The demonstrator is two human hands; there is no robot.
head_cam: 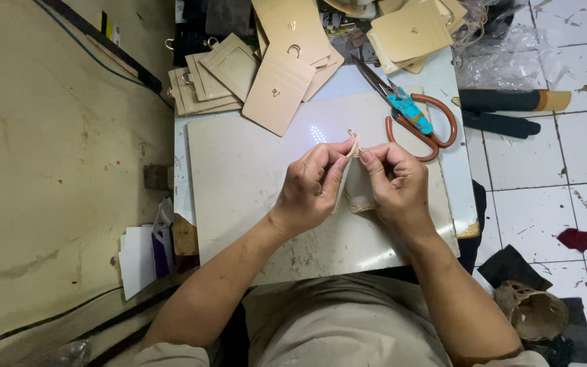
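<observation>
Over the middle of the pale surface point(239, 170), both hands meet, raised a little above it, with the forearms coming in from the bottom of the view and angling toward each other. The left hand point(310, 187) is curled, knuckles up, its thumb and forefinger closed on the upper edge of a small beige leather piece point(356, 190). The right hand point(395, 180) mirrors it from the other side, fingers bent inward and fingertips pinching the same top edge, so the two thumbs nearly touch. The leather piece hangs between the palms, its lower stitched edge showing under the right hand's fingers; a small metal fitting shows at its top, just above the fingertips.

Just beyond the right hand lie scissors point(412, 115) with brown loop handles and a turquoise wrap near the pivot, blades pointing to the far left. At the far edge of the surface a stack of beige card holders point(219, 78) with window cut-outs sits on the left, with larger flat beige panels point(287, 75) bearing small metal hooks overlapping them. More beige panels point(412, 30) are piled at the far right. Right of the surface, on the white tiled floor point(579, 156), lie dark rolls with a tan end point(511, 102) and scraps of dark material. Papers point(140, 255) lean by the surface's near left corner.
</observation>
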